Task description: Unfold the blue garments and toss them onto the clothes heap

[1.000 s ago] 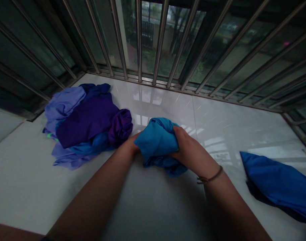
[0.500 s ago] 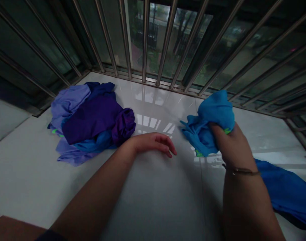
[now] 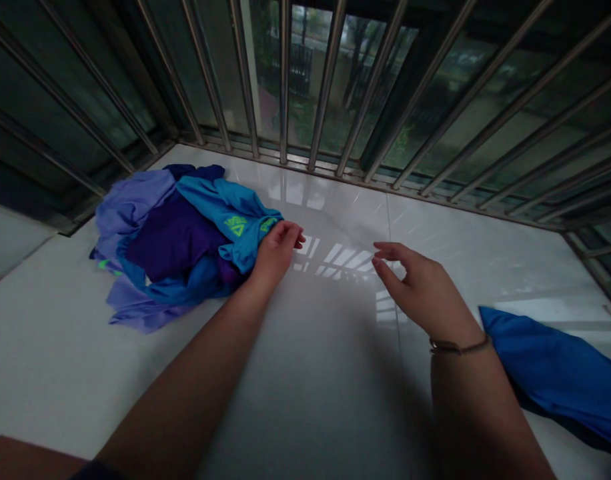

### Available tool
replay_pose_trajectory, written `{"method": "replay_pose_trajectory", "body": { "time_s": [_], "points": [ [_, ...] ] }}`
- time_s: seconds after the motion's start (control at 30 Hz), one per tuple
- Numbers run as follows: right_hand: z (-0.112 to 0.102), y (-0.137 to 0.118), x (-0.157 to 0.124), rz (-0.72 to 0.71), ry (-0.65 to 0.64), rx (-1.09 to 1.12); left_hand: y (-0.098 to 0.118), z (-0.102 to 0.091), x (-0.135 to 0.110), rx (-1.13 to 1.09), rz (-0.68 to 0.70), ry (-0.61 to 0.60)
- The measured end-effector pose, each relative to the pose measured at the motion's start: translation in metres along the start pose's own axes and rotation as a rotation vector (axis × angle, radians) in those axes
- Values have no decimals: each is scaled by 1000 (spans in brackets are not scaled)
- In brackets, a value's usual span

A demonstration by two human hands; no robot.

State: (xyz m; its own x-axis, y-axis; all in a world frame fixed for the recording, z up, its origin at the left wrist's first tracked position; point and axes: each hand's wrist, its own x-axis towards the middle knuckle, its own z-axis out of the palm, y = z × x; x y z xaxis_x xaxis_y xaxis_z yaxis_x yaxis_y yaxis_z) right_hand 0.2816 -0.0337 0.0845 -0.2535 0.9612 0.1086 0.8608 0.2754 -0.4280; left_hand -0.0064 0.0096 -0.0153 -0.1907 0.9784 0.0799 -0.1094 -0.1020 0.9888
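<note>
Teal shirt (image 3: 235, 223) tops the far-left clothes pile (image 3: 150, 267), left hand (image 3: 275, 252) touching its edge, grip unclear; right hand (image 3: 420, 293) hovers empty, fingers loosely spread.

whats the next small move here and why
Probably swing the right hand over to the blue cloth: that hand hovers open and empty, the cloth lies alone beside its wrist, and the left hand is at the teal shirt on the pile.
</note>
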Motion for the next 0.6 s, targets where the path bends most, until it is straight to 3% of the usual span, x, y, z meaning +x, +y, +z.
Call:
{"method": "replay_pose_trajectory", "body": {
  "time_s": [0.1,0.2,0.27,0.43,0.6],
  "points": [
    [9,35,3,122,-78,-262,0,-4,4,182,39,87],
    [25,60,7,452,-100,-434,4,-2,-1,390,90,-2],
    [37,67,10,596,-91,-454,8,0,-5,471,113,-52],
    [66,63,14,643,-86,-378,9,-2,-6,555,112,-147],
    [76,64,19,675,-91,-321,1,-2,-3,633,168,-227]
  ]
}}
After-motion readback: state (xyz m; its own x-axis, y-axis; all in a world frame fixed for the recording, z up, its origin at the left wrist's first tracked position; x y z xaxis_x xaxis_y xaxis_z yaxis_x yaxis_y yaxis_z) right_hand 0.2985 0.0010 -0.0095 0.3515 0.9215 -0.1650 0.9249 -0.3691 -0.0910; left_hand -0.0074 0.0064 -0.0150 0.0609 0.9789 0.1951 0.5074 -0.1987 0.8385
